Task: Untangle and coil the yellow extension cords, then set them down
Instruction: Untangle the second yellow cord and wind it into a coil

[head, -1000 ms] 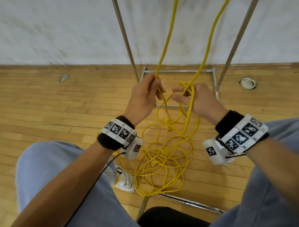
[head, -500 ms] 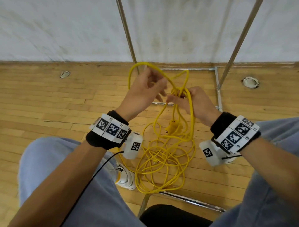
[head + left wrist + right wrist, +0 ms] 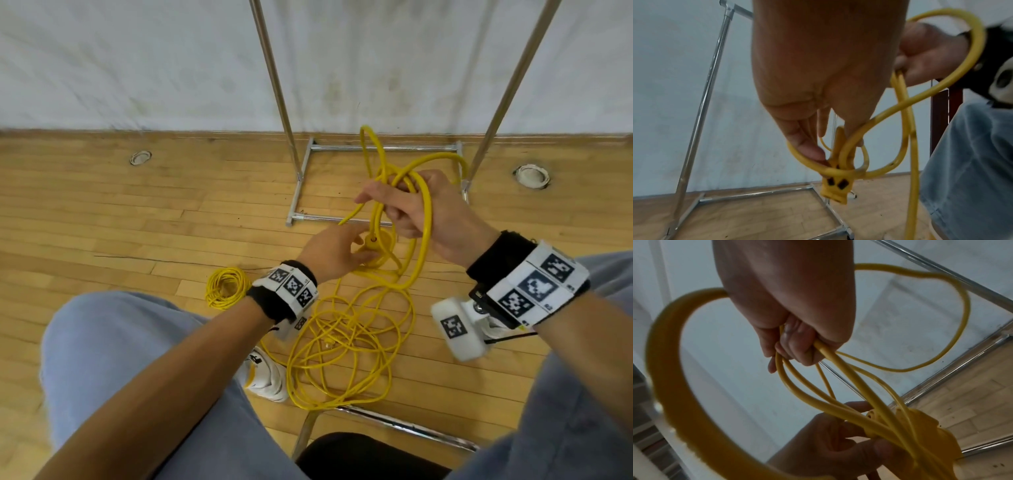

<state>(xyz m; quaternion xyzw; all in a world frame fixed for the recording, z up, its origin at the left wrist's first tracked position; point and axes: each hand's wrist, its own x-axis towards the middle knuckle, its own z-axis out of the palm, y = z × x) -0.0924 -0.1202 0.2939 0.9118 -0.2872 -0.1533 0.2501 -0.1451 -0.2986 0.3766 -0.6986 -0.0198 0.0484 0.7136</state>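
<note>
A thick yellow extension cord [image 3: 425, 219] hangs in loops from my right hand [image 3: 416, 207], whose fingers curl round several strands [image 3: 795, 344]. Just below, my left hand [image 3: 337, 251] pinches the cord's yellow socket end [image 3: 836, 183] between thumb and fingers, with loops wrapped around it. The rest of this cord lies in a loose tangle [image 3: 346, 346] on the wooden floor between my knees. A second, thinner yellow cord sits coiled [image 3: 226, 287] on the floor to the left.
A chrome rack frame [image 3: 376, 149] stands against the white wall ahead, its uprights rising either side of my hands. A white shoe [image 3: 265, 378] is beside the tangle. A chair's chrome leg [image 3: 394, 423] and dark seat are below. Round floor sockets [image 3: 532, 175] sit right and left.
The cord loops that rose out of view a second ago have come down. My left hand dropped from the strands to the socket end. My right hand lifted with the gathered loops.
</note>
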